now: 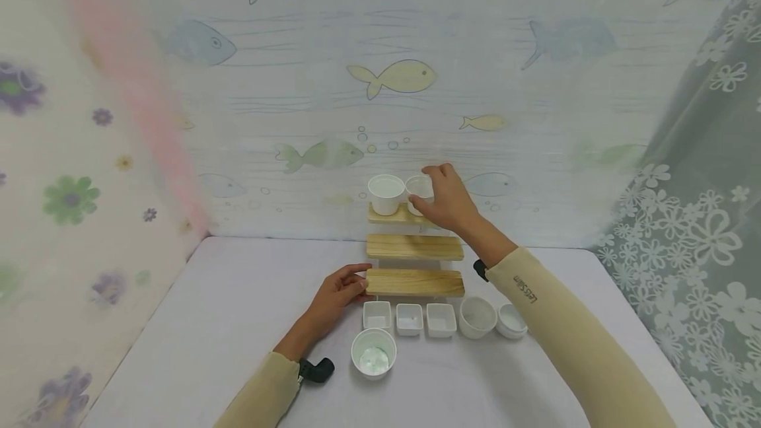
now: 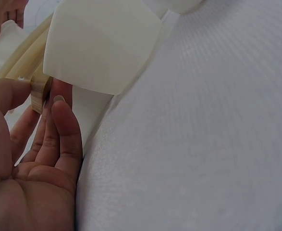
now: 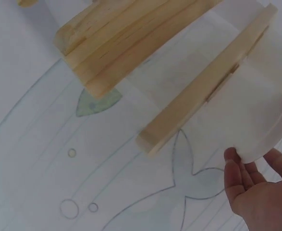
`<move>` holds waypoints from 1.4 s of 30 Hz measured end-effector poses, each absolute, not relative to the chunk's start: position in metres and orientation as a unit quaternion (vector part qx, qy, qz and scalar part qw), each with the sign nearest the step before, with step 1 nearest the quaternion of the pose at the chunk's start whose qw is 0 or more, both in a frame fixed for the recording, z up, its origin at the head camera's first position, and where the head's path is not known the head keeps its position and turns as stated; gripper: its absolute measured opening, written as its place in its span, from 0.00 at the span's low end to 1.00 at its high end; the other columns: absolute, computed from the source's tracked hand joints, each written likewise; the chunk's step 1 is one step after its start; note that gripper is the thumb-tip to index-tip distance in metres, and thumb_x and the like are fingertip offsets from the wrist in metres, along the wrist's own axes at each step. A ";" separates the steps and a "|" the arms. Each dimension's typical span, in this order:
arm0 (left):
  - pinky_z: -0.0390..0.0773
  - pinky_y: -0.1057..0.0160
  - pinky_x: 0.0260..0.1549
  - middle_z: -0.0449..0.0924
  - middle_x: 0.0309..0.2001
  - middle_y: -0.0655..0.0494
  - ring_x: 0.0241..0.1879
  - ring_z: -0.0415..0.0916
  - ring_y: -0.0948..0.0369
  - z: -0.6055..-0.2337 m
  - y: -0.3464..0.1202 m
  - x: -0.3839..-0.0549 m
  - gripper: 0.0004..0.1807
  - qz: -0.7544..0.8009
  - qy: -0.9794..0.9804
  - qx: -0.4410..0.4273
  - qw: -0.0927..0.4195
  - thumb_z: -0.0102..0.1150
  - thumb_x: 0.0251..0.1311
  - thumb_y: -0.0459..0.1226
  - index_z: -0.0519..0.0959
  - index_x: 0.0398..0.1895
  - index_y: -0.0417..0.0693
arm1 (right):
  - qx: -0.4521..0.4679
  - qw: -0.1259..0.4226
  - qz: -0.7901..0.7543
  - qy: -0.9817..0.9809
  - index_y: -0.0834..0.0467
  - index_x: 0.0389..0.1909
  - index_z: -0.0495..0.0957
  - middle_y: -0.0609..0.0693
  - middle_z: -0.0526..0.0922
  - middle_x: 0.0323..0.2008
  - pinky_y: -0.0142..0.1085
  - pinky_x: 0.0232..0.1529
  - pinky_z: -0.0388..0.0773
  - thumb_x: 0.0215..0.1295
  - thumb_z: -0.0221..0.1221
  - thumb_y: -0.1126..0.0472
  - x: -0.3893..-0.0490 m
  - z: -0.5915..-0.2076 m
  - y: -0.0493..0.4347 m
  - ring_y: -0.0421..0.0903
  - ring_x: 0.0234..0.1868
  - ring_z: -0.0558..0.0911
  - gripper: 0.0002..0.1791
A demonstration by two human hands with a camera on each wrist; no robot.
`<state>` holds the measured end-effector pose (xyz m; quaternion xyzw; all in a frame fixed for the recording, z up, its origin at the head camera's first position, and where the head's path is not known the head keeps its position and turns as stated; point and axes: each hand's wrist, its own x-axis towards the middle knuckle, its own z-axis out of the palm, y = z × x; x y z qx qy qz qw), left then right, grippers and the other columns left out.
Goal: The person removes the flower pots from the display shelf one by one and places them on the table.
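Note:
A small stand has three wooden shelf boards, stepped one above another. On the top board (image 1: pixel 397 214), my right hand (image 1: pixel 450 202) grips a round white cup (image 1: pixel 419 185) by its rim, thumb on the near side and fingers behind. In the right wrist view this cup (image 3: pixel 256 108) sits against the top board's edge. Left of it stands another round white cup (image 1: pixel 386 195). My left hand (image 1: pixel 334 299) pinches the left end of the bottom board (image 1: pixel 414 282) between thumb and fingers. The middle board (image 1: pixel 414 246) holds nothing.
Before the stand is a row of white square dishes (image 1: pixel 409 320), then a round cup (image 1: pixel 477 317) and a low round bowl (image 1: pixel 512 321). A white cup (image 1: pixel 373 353) with pale green inside stands nearer me. Behind the table (image 1: pixel 250 322) hangs a fish-patterned curtain (image 1: pixel 297 84).

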<state>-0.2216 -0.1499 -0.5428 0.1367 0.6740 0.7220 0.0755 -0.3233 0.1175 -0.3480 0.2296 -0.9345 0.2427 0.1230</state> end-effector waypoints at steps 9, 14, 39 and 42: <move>0.88 0.53 0.53 0.82 0.50 0.42 0.48 0.86 0.53 -0.545 -0.152 -0.224 0.24 0.719 0.678 0.138 0.073 0.59 0.78 0.34 0.73 0.74 0.43 | 0.233 0.120 0.239 -0.935 0.69 0.74 0.65 0.69 0.70 0.67 0.56 0.71 0.74 0.71 0.67 0.51 -0.323 -0.349 0.117 0.65 0.68 0.73 0.40; 0.88 0.52 0.53 0.82 0.50 0.43 0.48 0.86 0.53 -0.547 -0.153 -0.225 0.24 0.722 0.673 0.140 0.071 0.58 0.78 0.33 0.72 0.74 0.40 | 0.236 0.117 0.250 -0.932 0.71 0.73 0.66 0.69 0.70 0.67 0.56 0.72 0.73 0.70 0.68 0.52 -0.321 -0.349 0.120 0.65 0.69 0.72 0.40; 0.88 0.53 0.54 0.81 0.49 0.44 0.47 0.86 0.55 -0.547 -0.154 -0.235 0.26 0.724 0.669 0.149 0.077 0.58 0.78 0.33 0.70 0.75 0.37 | 0.245 0.156 0.310 -0.905 0.67 0.66 0.69 0.62 0.68 0.65 0.53 0.71 0.75 0.65 0.73 0.57 -0.287 -0.352 0.116 0.60 0.68 0.72 0.35; 0.88 0.52 0.54 0.81 0.49 0.43 0.47 0.86 0.54 -0.546 -0.153 -0.236 0.25 0.727 0.666 0.146 0.079 0.58 0.78 0.32 0.71 0.75 0.39 | 0.256 0.161 0.309 -0.902 0.67 0.65 0.69 0.62 0.68 0.65 0.52 0.70 0.76 0.64 0.73 0.57 -0.282 -0.356 0.115 0.60 0.67 0.73 0.35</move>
